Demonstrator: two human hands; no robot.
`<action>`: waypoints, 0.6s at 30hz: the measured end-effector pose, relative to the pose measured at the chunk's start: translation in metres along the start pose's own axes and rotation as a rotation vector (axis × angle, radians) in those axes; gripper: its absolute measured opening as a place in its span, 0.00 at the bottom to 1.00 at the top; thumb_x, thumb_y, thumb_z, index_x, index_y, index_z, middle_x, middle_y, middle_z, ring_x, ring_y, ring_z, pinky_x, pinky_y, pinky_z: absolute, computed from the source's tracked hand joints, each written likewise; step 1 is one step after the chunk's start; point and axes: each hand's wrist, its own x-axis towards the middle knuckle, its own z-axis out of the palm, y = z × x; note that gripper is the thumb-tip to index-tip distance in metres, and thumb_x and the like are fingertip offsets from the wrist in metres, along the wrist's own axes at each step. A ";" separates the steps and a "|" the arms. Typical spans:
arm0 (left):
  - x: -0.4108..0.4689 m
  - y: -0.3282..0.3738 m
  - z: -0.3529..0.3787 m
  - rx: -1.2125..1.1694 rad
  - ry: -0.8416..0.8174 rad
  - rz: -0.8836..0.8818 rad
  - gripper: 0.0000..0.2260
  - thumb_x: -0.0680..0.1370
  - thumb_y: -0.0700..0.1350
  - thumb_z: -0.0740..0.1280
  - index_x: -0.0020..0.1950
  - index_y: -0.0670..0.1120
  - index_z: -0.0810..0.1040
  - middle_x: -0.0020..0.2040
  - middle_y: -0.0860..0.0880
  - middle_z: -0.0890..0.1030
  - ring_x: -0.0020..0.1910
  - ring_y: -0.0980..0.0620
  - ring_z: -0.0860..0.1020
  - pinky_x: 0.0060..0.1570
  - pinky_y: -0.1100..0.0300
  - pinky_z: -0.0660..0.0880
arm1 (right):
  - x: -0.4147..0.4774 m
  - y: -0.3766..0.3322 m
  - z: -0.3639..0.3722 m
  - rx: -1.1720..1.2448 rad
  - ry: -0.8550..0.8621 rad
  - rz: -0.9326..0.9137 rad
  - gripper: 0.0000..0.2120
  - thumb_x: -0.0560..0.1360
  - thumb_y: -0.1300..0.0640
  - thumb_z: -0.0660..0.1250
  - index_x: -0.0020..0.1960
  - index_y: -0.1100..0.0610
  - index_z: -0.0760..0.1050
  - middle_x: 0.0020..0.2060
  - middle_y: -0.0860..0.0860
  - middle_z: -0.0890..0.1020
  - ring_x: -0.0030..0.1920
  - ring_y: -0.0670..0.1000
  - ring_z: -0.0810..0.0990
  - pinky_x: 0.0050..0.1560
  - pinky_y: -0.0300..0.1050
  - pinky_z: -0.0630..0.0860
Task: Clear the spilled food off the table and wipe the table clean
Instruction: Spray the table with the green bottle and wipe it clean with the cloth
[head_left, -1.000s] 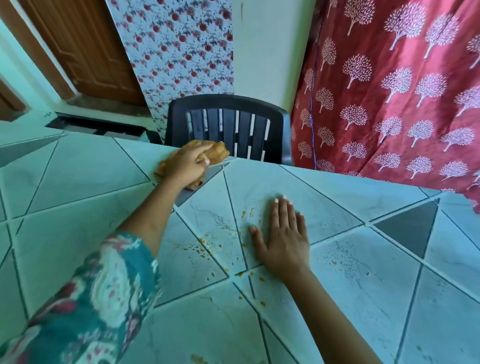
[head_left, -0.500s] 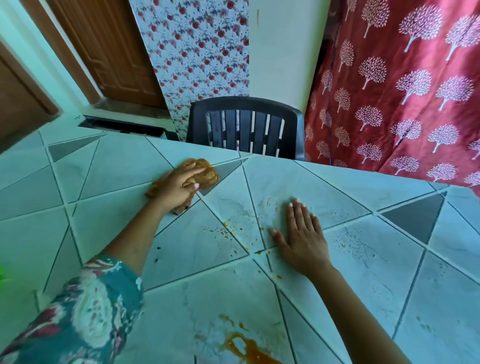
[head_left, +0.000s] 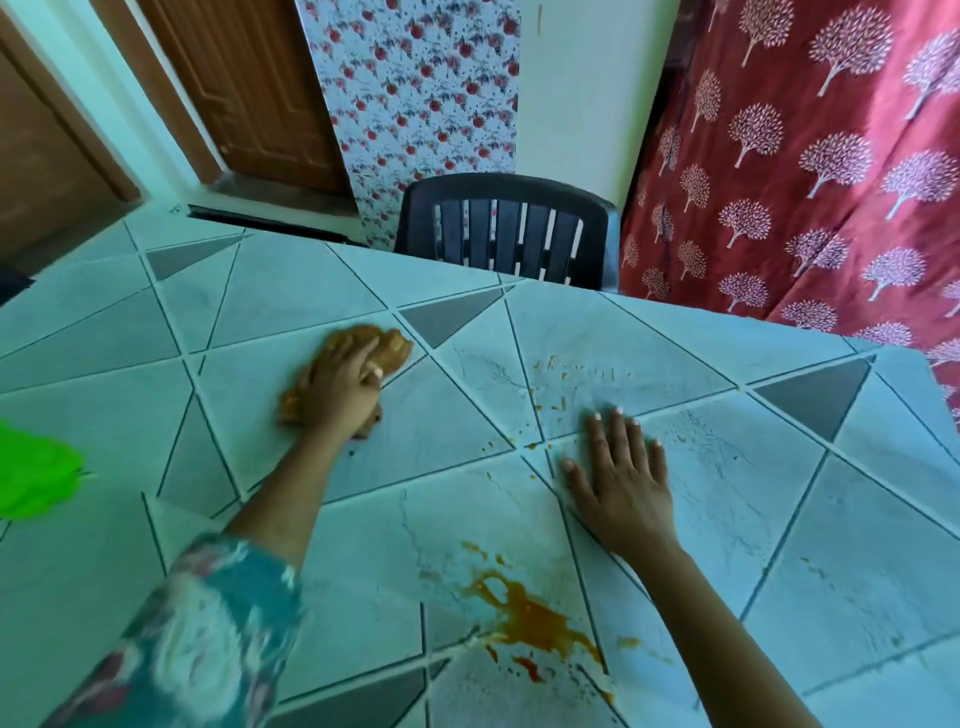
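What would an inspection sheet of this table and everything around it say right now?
Surface: pale patterned table with grey triangles; an orange spill near the front edge, small orange specks further in.
Job's things: brown cloth on the table, left of centre.
Clutter: blurred bright green thing at the left edge; cannot tell what.
Hands: left hand grips the cloth against the table; right hand lies flat on the table, fingers straight.
Cables: nothing seen.
Surroundings: black plastic chair at the far side, red tree-print curtain on the right, floral panel and wooden door behind.
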 end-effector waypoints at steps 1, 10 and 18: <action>0.006 0.013 0.005 -0.001 -0.007 0.003 0.22 0.77 0.49 0.60 0.71 0.56 0.67 0.74 0.48 0.64 0.73 0.47 0.62 0.71 0.46 0.54 | -0.001 0.001 0.000 0.003 0.005 0.005 0.44 0.66 0.33 0.23 0.77 0.53 0.39 0.76 0.53 0.40 0.75 0.52 0.37 0.72 0.51 0.33; -0.139 0.023 0.007 -0.025 -0.096 0.463 0.23 0.74 0.52 0.57 0.70 0.58 0.67 0.74 0.50 0.65 0.74 0.50 0.61 0.72 0.49 0.51 | 0.001 0.003 0.005 0.005 0.030 0.016 0.41 0.68 0.33 0.28 0.77 0.50 0.40 0.76 0.52 0.42 0.76 0.52 0.39 0.72 0.51 0.34; -0.039 -0.003 -0.012 0.007 -0.019 0.026 0.22 0.75 0.49 0.59 0.70 0.55 0.69 0.74 0.48 0.64 0.73 0.47 0.62 0.71 0.47 0.55 | -0.015 0.000 0.006 0.018 0.014 0.007 0.38 0.71 0.35 0.31 0.77 0.51 0.39 0.76 0.53 0.41 0.76 0.52 0.38 0.73 0.52 0.34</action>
